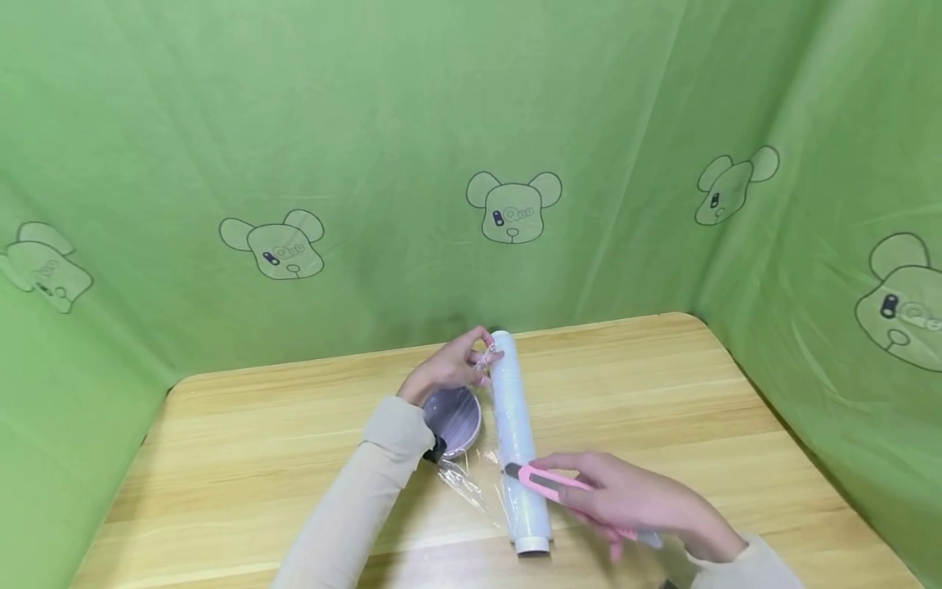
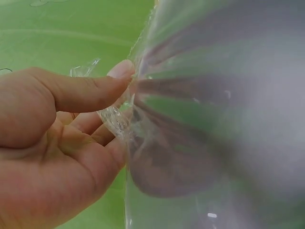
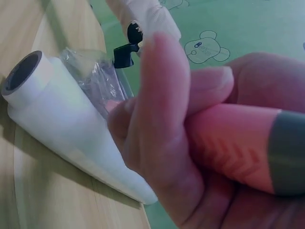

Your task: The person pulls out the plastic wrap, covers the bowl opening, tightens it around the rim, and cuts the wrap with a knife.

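Note:
A roll of cling film (image 1: 518, 417) lies lengthwise on the table, its near end showing a hollow core (image 3: 24, 74). My left hand (image 1: 447, 366) is at the roll's far end, pinching a crumpled bit of clear film (image 2: 119, 119) between thumb and fingers. Film stretches from there in front of the roll. Left of the roll, a round purple-grey bowl (image 1: 452, 417) stands partly under my left wrist, with loose film (image 1: 464, 484) beside it. My right hand (image 1: 633, 495) grips a pink utility knife (image 1: 543, 481), also seen as a pink and grey handle (image 3: 233, 148). Its blade tip is over the roll's near half.
The wooden table (image 1: 257, 442) ends at a green cloth backdrop (image 1: 383, 245) printed with bear heads, which also closes both sides. A black strap device (image 1: 436, 448) sits on my left wrist, below a light sleeve (image 1: 368, 491).

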A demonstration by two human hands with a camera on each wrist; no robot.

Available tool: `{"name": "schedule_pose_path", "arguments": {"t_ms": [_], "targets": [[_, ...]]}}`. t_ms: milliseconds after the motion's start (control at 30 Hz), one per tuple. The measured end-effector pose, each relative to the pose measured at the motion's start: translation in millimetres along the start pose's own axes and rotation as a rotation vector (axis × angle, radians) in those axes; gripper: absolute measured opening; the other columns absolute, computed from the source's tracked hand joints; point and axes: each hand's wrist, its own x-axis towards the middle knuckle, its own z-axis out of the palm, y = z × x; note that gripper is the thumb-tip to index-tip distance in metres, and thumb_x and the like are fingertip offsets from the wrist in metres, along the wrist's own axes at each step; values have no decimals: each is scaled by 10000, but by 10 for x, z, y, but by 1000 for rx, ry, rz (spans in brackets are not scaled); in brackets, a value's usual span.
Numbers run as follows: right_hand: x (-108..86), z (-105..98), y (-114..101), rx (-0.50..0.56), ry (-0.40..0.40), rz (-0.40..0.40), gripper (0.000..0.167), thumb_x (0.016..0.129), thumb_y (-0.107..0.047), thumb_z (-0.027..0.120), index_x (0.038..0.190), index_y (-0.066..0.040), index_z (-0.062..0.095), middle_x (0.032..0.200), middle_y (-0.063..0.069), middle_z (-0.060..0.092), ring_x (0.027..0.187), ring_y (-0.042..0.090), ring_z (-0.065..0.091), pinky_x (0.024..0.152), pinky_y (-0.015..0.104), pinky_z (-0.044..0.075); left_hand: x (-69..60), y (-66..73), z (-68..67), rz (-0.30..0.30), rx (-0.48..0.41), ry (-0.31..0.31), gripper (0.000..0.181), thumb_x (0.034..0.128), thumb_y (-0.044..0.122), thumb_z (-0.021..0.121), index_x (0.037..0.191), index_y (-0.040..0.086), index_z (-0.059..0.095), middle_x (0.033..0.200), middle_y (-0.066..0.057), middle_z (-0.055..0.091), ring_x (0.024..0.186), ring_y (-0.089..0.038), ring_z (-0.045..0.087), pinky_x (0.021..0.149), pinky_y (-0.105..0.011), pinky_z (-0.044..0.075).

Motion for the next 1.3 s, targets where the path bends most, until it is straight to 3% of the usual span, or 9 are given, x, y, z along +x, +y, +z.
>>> {"name": "schedule_pose_path", "arguments": {"t_ms": [67, 233, 400, 567, 667, 900, 1033, 1300], "targets": [[-31, 10, 5, 8, -3, -2, 462, 1073, -155, 520, 1528, -99, 463, 551, -36, 512, 398, 80, 545, 373, 511, 529, -5, 1, 2, -2, -3, 0, 518, 844, -249, 594, 1270, -1, 434, 1085, -318, 670, 922, -470, 667, 790, -449, 613], [-93, 14, 34, 27, -19, -15, 460, 1066, -119, 509, 1524, -108, 466, 553, -61, 511, 399, 62, 548, 362, 464, 532, -8, -1, 8, -14, -8, 10, 508, 838, -242, 616, 1268, -17, 468, 1131, -306, 671, 898, -387, 685, 736, -340, 613], [-127, -40, 61, 69, 6, -49, 484, 1081, -136, 496, 1555, -85, 415, 609, -29, 533, 416, 56, 552, 376, 529, 527, 4, -9, 16, -4, -3, 3, 403, 841, -239, 612, 1198, -68, 538, 1254, -262, 660, 986, -334, 676, 820, -381, 615], [-31, -92, 2, -31, 154, -52, 513, 1085, -167, 502, 1569, -53, 378, 634, 16, 533, 407, 73, 531, 370, 493, 541, 3, -5, 9, -1, 53, -2, 246, 865, -153, 669, 1093, -80, 614, 1022, -167, 699, 823, -186, 619, 759, -286, 574], [98, -77, -43, -72, 192, -19, 514, 1078, -178, 517, 1562, -55, 394, 609, 18, 524, 401, 99, 522, 385, 505, 549, -18, -8, -9, -13, 85, 7, 170, 878, -92, 702, 1037, -62, 650, 866, -61, 644, 738, -133, 545, 691, -229, 507], [289, 21, -73, -92, 131, 20, 486, 1065, -170, 540, 1524, -37, 454, 552, 11, 504, 383, 123, 511, 366, 522, 530, -26, -38, -17, -4, 90, 18, 99, 886, -81, 698, 956, -30, 649, 824, -43, 616, 735, -133, 543, 718, -250, 521], [246, 82, -80, -113, 72, 13, 450, 1070, -222, 550, 1496, -81, 511, 539, -1, 507, 359, 160, 530, 341, 496, 517, -32, -31, -13, -5, 84, 26, 111, 884, -92, 690, 951, -21, 638, 833, -53, 611, 730, -131, 540, 687, -226, 513], [37, 260, -46, -127, 92, -5, 464, 1061, -149, 537, 1520, -103, 483, 640, 40, 557, 368, 113, 556, 307, 347, 487, -44, -34, -26, 3, 94, 25, 112, 892, -91, 685, 935, -11, 620, 793, -11, 539, 709, -125, 500, 647, -202, 476]]}}
